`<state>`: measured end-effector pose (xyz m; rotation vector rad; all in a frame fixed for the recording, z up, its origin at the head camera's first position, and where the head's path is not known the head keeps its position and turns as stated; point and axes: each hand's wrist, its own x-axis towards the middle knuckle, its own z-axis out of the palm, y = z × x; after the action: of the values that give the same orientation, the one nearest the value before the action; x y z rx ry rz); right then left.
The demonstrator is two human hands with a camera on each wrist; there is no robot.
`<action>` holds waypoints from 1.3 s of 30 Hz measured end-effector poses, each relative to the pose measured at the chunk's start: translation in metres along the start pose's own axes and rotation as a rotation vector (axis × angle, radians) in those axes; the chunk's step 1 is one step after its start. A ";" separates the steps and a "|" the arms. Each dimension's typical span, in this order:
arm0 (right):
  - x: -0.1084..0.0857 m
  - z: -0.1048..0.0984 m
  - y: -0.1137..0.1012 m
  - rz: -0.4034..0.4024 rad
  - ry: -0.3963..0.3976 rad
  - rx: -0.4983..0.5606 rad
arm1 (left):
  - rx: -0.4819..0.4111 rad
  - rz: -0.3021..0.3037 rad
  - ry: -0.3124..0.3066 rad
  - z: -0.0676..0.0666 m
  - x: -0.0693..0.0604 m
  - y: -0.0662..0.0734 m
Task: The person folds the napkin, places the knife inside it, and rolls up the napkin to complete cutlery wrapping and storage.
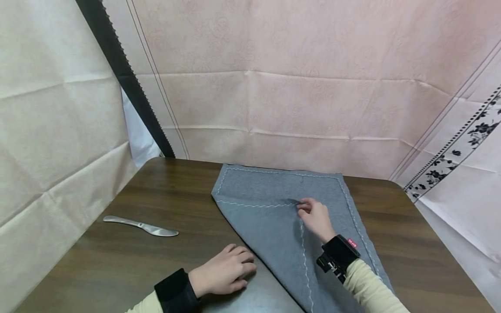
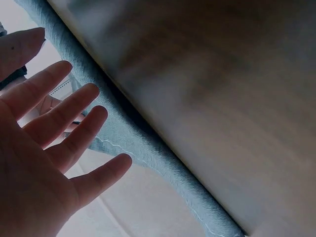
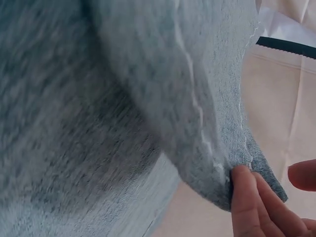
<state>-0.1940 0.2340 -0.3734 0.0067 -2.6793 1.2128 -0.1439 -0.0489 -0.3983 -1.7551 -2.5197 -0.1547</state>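
A blue-grey cloth [image 1: 266, 187] with white stitching along its edges lies folded over diagonally on the table. At a corner of the folded-over layer, my right hand [image 1: 316, 217] holds the fabric by the fingertips. In the right wrist view, the fingers [image 3: 245, 197] are against the cloth's corner [image 3: 269, 180], with the thumb a little apart from them. My left hand [image 1: 227, 270] is low over the table beside the cloth's diagonal fold, its fingers loosely bent. Seen in the left wrist view, those fingers [image 2: 74, 113] are spread and hold nothing.
A metal table knife [image 1: 141, 226] lies on the brown wooden table [image 1: 188, 187], left of the cloth. Pale fabric sheets [image 1: 293, 108] hang behind the table and along its sides. The cloth reaches the table's far edge.
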 end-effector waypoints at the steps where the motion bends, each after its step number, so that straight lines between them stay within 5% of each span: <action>1: 0.000 -0.001 0.001 0.003 -0.011 -0.003 | -0.001 0.000 -0.002 0.000 0.000 0.000; 10: 0.009 -0.010 0.010 0.021 -0.064 -0.020 | 0.003 0.013 -0.010 -0.002 0.007 0.003; 27: 0.018 -0.021 0.027 0.018 -0.090 -0.047 | -0.042 0.013 -0.182 -0.001 0.021 0.009; 39: 0.033 -0.029 0.028 0.005 -0.084 -0.103 | -0.050 0.010 -0.191 -0.001 0.023 0.007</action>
<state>-0.2239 0.2765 -0.3695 0.0371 -2.8131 1.0975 -0.1450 -0.0254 -0.3949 -1.8852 -2.6577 -0.0524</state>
